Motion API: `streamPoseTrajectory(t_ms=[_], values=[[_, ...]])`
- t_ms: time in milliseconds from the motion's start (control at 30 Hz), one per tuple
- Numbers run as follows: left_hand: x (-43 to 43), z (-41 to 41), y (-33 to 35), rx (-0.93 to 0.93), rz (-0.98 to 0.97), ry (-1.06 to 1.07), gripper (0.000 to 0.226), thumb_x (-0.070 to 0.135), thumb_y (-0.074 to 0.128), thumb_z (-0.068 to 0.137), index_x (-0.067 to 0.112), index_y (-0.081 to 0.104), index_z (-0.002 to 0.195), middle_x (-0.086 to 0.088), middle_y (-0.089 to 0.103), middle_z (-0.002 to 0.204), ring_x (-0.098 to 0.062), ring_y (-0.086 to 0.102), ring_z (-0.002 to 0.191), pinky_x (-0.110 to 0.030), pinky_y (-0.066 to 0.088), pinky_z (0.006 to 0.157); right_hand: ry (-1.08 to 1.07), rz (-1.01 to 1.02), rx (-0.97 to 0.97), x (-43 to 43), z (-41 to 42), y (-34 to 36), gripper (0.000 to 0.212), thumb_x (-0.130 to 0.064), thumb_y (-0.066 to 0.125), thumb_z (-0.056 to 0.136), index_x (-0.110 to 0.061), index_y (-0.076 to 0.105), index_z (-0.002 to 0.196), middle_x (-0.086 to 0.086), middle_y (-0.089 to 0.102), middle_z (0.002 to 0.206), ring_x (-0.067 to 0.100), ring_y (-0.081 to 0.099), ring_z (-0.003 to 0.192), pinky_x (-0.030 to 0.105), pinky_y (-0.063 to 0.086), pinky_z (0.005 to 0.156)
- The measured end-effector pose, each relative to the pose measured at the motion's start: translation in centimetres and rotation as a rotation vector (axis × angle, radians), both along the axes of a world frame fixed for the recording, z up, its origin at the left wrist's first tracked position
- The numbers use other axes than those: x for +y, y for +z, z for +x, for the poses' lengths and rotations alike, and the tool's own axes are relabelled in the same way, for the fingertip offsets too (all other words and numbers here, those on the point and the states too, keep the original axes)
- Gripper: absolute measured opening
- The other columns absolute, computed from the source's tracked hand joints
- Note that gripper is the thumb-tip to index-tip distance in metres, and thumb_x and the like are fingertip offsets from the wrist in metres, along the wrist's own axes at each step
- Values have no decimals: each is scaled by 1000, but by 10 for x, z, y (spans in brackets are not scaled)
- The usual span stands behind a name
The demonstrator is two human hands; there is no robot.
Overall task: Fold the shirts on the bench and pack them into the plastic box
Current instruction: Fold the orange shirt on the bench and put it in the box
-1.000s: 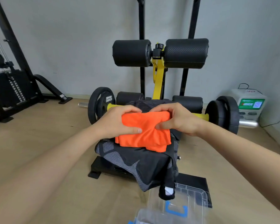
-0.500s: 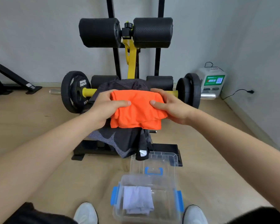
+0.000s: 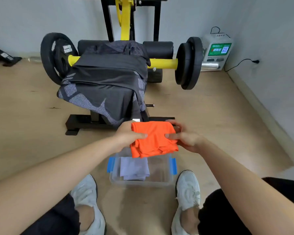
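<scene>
bright, even, diffuse indoor light. soft, faint shadows fall on the floor [image 3: 210, 116] beneath the weight plates [image 3: 188, 63] and between the shoes [image 3: 187, 187]. the orange shirt [image 3: 153, 138] looks strongly saturated. wide-angle distortion bends the base of the wall [image 3: 270, 48] and stretches the forearms [image 3: 58, 175] at the edges. fine detail is slightly soft throughout.

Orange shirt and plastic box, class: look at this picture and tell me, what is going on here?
A person holds the folded orange shirt between the left hand and the right hand, thumbs on top, just above the open plastic box on the floor between their feet. A pale lilac shirt already lies folded inside the box. A dark grey shirt lies draped over the bench, not yet folded.
</scene>
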State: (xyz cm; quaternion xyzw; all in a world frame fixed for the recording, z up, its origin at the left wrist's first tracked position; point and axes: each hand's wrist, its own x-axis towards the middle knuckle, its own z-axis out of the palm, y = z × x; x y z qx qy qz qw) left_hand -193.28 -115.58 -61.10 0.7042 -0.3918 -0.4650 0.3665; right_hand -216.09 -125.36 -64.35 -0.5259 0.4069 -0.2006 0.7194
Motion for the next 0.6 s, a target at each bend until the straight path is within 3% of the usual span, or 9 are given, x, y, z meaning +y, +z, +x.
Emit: streamPoseTrajectory(t_ms=[67, 200, 333, 467, 533, 600], values=[[11, -3, -40, 14, 106, -7, 37, 8, 86, 75, 11, 66, 106, -6, 73, 98, -22, 71, 89, -36, 59, 70, 2, -7, 112, 10, -5, -28, 70, -1, 83, 73, -22, 54, 134, 21, 55, 128, 32, 64, 108, 41, 59, 78], [26, 3, -105, -82, 163, 9, 39, 9, 89, 70, 7, 65, 100, -1, 68, 85, -17, 63, 78, -24, 52, 59, -24, -84, 305, 35, 5, -80, 69, -1, 81, 77, -23, 51, 136, 10, 55, 115, 28, 61, 106, 43, 58, 87], [30, 23, -146, -267, 182, -6, 46, 15, 91, 66, 22, 60, 99, 5, 64, 85, -22, 65, 84, -26, 44, 61, -46, -132, 413, 55, 32, -131, 73, -7, 82, 76, -21, 47, 138, 9, 53, 121, 27, 58, 110, 42, 56, 92], [30, 34, -175, -498, 181, -41, 48, 20, 84, 73, 21, 61, 115, 0, 68, 103, -25, 65, 100, -28, 45, 76, -146, -135, 445, 69, 66, -163, 72, -4, 79, 78, -17, 46, 140, 6, 52, 119, 22, 55, 108, 43, 51, 98], [31, 42, -188, -612, 129, -92, 56, 20, 81, 74, 20, 58, 125, -6, 66, 117, -31, 64, 107, -37, 50, 85, -172, -128, 435, 70, 78, -176, 73, -3, 78, 78, -16, 45, 141, 5, 51, 119, 23, 55, 108, 44, 49, 99], [33, 53, -197, -716, 53, -162, 63, 17, 79, 72, 20, 54, 130, -9, 62, 121, -36, 64, 106, -45, 53, 86, -186, -135, 430, 71, 86, -185, 75, -3, 79, 77, -15, 43, 142, 3, 51, 120, 28, 57, 112, 49, 49, 100]])
